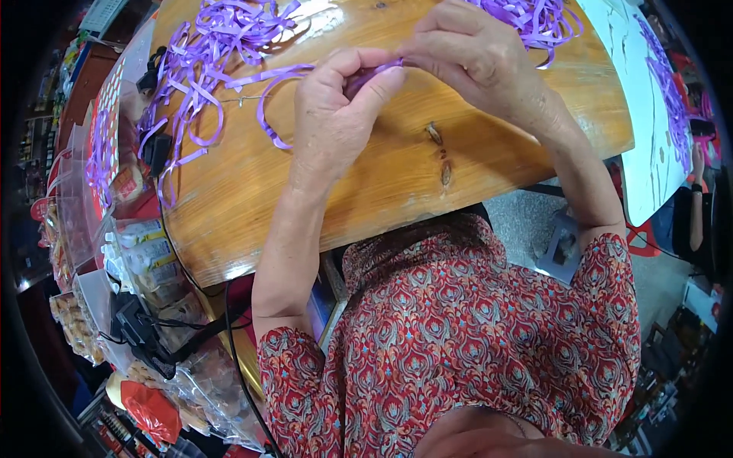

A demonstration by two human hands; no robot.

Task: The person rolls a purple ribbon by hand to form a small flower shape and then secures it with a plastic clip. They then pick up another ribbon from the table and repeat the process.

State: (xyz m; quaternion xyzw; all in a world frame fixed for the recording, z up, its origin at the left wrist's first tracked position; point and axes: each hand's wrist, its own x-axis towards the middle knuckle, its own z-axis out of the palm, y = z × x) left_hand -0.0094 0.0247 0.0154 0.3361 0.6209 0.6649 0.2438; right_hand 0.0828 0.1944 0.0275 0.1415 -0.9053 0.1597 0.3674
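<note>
1. The wooden worktop (534,164) spreads across the middle of my view, its varnish shining, with dark knots near the front edge.
2. The person at it wears a red patterned top (458,336).
3. To the right stands a white worktop (649,172) with grey veining and more purple ribbon along its far side.
4. On the wooden one, a tangled left heap (240,30) of purple ribbon trails loops toward the near left; a right heap (534,19) lies beyond the right forearm.
5. Beside the left edge are bagged packets (149,256) with printed labels, too small for me to read.
6. The left hand (336,103) pinches a purple ribbon (263,114) between thumb and forefinger, above the wood.
7. The right hand (473,61) meets it fingertip to fingertip, fingers pinching the same strip.
</note>
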